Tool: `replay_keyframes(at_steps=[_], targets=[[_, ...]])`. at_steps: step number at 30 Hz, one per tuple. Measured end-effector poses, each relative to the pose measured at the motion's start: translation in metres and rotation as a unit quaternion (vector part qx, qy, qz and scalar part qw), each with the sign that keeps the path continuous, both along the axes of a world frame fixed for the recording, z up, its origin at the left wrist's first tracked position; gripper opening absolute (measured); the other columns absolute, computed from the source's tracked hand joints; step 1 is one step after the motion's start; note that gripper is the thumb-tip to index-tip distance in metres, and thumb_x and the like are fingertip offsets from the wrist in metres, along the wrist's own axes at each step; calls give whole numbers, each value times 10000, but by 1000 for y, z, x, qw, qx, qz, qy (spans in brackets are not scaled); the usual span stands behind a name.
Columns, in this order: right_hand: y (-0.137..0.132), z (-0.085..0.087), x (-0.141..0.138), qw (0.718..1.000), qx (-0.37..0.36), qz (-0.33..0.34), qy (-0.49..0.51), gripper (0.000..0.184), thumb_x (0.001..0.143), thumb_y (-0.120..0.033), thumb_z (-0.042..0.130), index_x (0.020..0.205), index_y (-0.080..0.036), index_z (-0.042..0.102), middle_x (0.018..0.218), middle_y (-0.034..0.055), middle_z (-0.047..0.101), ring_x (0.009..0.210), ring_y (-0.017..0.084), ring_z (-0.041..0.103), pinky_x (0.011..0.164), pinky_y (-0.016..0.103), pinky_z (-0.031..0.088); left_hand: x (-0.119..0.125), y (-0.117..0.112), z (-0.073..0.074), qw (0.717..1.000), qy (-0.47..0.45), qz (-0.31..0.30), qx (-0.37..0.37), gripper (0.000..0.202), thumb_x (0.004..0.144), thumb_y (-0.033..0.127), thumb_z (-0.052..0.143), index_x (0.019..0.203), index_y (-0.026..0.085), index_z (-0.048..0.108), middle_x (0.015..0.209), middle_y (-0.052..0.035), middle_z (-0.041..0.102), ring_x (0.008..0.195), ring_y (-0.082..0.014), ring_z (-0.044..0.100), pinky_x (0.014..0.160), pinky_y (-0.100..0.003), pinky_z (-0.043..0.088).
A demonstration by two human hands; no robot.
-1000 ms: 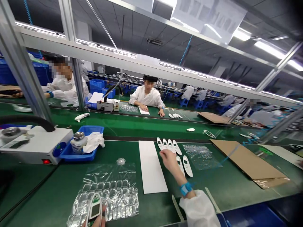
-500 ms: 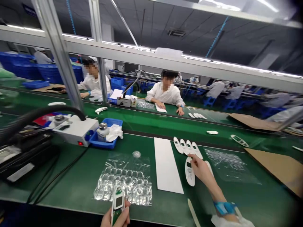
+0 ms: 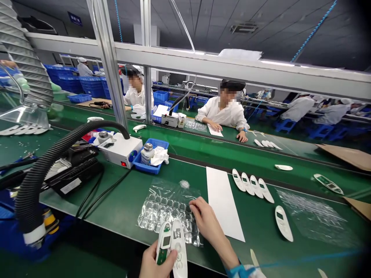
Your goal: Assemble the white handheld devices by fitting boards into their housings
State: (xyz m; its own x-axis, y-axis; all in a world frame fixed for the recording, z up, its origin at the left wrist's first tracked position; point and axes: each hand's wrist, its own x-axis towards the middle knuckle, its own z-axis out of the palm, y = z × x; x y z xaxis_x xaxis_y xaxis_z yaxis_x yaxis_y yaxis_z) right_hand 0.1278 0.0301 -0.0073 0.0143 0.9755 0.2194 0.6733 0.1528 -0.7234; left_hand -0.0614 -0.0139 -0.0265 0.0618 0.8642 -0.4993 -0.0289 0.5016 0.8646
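Note:
My left hand (image 3: 155, 262) at the bottom edge holds a white thermometer body (image 3: 164, 247) with a green circuit board showing, and a white front shell (image 3: 179, 249) lies against it. My right hand (image 3: 204, 220) rests with its fingertips on a clear plastic sheet of small parts (image 3: 168, 210) on the green bench. A white strip (image 3: 224, 202) lies just right of it. Several white shells (image 3: 252, 185) lie in a row beyond, and one more shell (image 3: 283, 223) lies alone to the right.
A blue tray (image 3: 155, 168) with a jar and cloth, a white box unit (image 3: 120, 148) and a black corrugated hose (image 3: 52, 162) stand at the left. Another clear sheet (image 3: 315, 218) lies at the right. People in white coats sit across the green conveyor (image 3: 203, 148).
My right hand took a white shell from the bench and brought it left to the body in my left hand, then came down on the clear sheet. The view swung left.

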Motion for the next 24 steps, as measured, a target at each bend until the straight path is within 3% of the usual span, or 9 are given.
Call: replay_keyframes(at_steps=[5, 11, 16, 20, 24], targets=[[16, -28, 11, 996, 12, -57, -67, 197, 914, -210, 447, 738, -198, 535, 758, 24, 519, 683, 199, 543, 609, 309, 413, -3, 3, 0, 1000, -7, 12, 15, 515, 471, 566, 806, 698, 126, 664, 422, 58, 463, 359, -57, 325, 376, -213, 262], [6, -32, 5, 997, 11, -49, -50, 185, 932, -225, 436, 759, -202, 498, 738, 6, 513, 622, 172, 501, 579, 289, 391, -4, 2, 1, 999, -7, 10, 32, 517, 509, 583, 784, 694, 119, 652, 437, 62, 448, 369, -55, 326, 383, -208, 263], [-8, -15, 2, 996, 67, -63, 14, 220, 964, -282, 426, 770, -208, 498, 753, 8, 515, 657, 177, 457, 640, 310, 360, -3, 3, -2, 999, -7, 8, 33, 462, 516, 538, 797, 678, 131, 649, 410, 70, 437, 348, -57, 325, 361, -203, 255], [-21, 13, -8, 993, -6, -3, 119, 229, 951, -303, 465, 745, -207, 499, 722, -10, 482, 659, 167, 440, 624, 284, 359, 0, 3, -3, 999, -7, 10, 50, 348, 552, 440, 795, 645, 146, 633, 395, 77, 437, 331, -57, 313, 342, -208, 236], [-33, 25, -22, 991, -75, 51, 102, 212, 945, -274, 480, 748, -205, 516, 749, -10, 501, 710, 173, 456, 655, 283, 346, 2, 2, -4, 997, -3, 11, 73, 277, 568, 362, 787, 579, 166, 592, 369, 89, 410, 318, -59, 313, 331, -209, 218]])
